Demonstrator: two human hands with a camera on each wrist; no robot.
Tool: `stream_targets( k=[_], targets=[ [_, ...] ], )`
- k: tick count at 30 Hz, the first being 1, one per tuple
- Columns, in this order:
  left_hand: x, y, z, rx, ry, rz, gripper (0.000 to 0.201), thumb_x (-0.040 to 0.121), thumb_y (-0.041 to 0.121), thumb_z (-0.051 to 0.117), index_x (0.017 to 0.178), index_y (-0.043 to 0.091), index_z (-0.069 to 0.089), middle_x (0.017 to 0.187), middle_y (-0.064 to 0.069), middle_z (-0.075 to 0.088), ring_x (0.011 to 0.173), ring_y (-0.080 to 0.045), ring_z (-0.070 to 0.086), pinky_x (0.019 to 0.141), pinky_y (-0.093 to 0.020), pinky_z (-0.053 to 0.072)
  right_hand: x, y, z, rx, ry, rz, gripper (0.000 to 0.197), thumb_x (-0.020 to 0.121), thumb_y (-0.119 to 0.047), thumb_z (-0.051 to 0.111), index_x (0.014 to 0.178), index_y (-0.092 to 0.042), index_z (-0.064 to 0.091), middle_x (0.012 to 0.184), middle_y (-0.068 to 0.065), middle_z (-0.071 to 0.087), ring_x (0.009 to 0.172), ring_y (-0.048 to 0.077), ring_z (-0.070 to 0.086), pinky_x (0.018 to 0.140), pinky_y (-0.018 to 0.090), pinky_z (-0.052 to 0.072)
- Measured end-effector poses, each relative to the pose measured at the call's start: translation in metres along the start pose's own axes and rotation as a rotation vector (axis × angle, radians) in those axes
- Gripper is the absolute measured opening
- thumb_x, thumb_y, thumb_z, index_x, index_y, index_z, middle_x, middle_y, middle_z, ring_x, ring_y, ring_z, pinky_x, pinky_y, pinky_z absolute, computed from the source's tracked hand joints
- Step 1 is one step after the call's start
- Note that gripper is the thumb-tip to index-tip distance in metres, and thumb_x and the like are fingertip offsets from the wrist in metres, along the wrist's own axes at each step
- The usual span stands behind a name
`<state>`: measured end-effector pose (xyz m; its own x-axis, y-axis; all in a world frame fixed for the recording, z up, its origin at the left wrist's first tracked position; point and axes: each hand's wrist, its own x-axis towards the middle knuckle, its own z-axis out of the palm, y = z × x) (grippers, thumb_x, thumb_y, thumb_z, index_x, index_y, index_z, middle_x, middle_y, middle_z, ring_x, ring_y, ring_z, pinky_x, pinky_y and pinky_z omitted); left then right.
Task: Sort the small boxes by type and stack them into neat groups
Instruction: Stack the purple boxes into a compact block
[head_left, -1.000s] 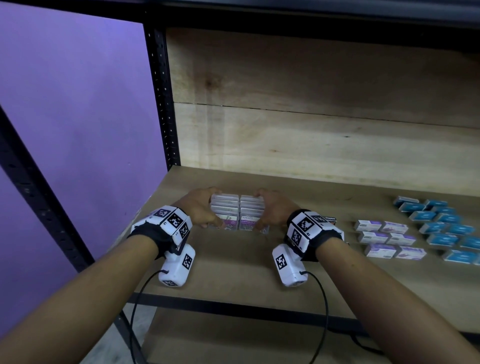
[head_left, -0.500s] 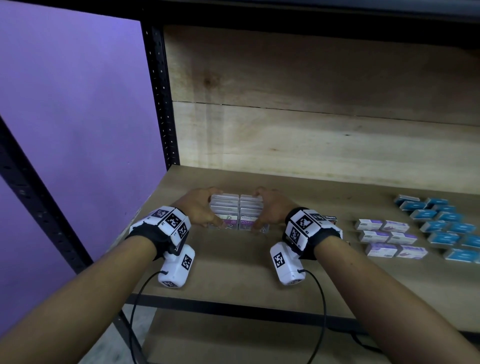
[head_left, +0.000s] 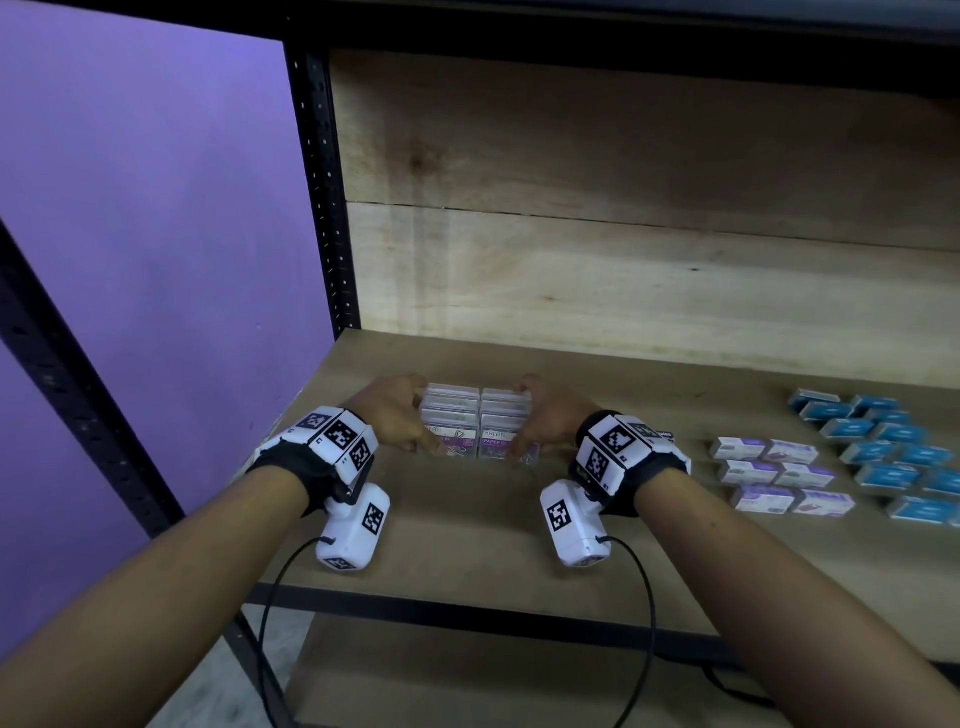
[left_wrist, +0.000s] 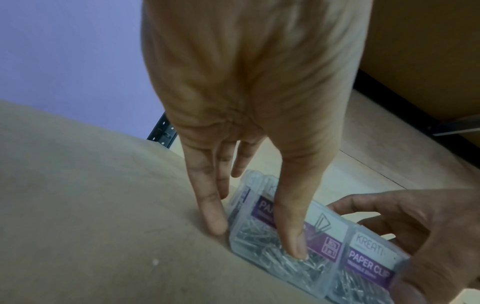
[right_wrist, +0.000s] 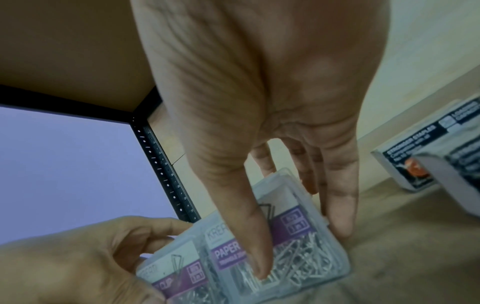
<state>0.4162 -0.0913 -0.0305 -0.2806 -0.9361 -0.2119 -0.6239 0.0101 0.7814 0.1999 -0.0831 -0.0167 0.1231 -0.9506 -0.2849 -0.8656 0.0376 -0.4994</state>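
Masking clip boxes (head_left: 478, 423) partly: left hand (head_left: 390, 415), right hand (head_left: 551, 422).

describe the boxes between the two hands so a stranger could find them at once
On the wooden shelf, go to its left end near the black post. Between the left hand and right hand stand twin stacks of paper clip boxes. Unlike the purple-white boxes and blue boxes spread flat to the right, they are clear plastic with metal clips showing.
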Motion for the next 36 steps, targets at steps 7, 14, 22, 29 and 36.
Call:
stream_targets(
  k=[7,14,22,29,36],
  targets=[
    [0.003,-0.001,0.001,-0.002,0.007,-0.003,0.072,0.060,0.000,0.087,0.123,0.015,0.055,0.111,-0.003,0.065,0.093,-0.021,0.069,0.073,-0.034,0.061,-0.005,0.002,-0.002,0.019,0.007,0.002,0.085,0.065,-0.011,0.084,0.136,-0.018,0.037,0.105,0.000,0.050,0.071,0.012,0.054,0.052,0.022,0.043],
    [0.005,-0.003,0.002,0.011,0.014,0.003,0.067,0.061,0.001,0.086,0.118,0.017,0.054,0.105,0.000,0.066,0.089,-0.019,0.070,0.071,-0.035,0.062,-0.007,0.000,-0.003,0.022,0.025,-0.011,0.079,0.064,-0.009,0.083,0.132,-0.015,0.043,0.102,-0.001,0.051,0.084,0.017,0.055,0.058,0.024,0.048],
    [0.000,0.006,0.001,0.038,-0.020,0.008,0.081,0.063,0.005,0.086,0.130,0.028,0.045,0.113,-0.001,0.063,0.090,-0.020,0.069,0.066,-0.029,0.061,-0.009,-0.005,-0.002,0.068,-0.016,-0.005,0.094,0.064,-0.010,0.085,0.142,-0.019,0.032,0.124,0.007,0.052,0.095,0.027,0.063,0.068,0.039,0.061],
    [-0.002,0.008,0.003,0.025,-0.010,-0.018,0.086,0.063,0.004,0.086,0.136,0.022,0.045,0.121,-0.003,0.059,0.096,-0.024,0.067,0.073,-0.034,0.060,-0.004,-0.003,0.000,0.015,0.022,-0.036,0.087,0.066,-0.010,0.083,0.139,-0.020,0.038,0.134,0.009,0.047,0.111,0.027,0.056,0.083,0.037,0.056],
    [-0.004,0.011,0.003,0.029,0.000,-0.035,0.087,0.063,0.005,0.086,0.137,0.020,0.044,0.127,-0.008,0.054,0.102,-0.027,0.065,0.078,-0.040,0.060,0.001,-0.002,0.001,-0.027,0.021,-0.030,0.090,0.062,-0.013,0.085,0.138,-0.021,0.037,0.133,0.008,0.050,0.107,0.025,0.056,0.074,0.030,0.051]
  ],
)
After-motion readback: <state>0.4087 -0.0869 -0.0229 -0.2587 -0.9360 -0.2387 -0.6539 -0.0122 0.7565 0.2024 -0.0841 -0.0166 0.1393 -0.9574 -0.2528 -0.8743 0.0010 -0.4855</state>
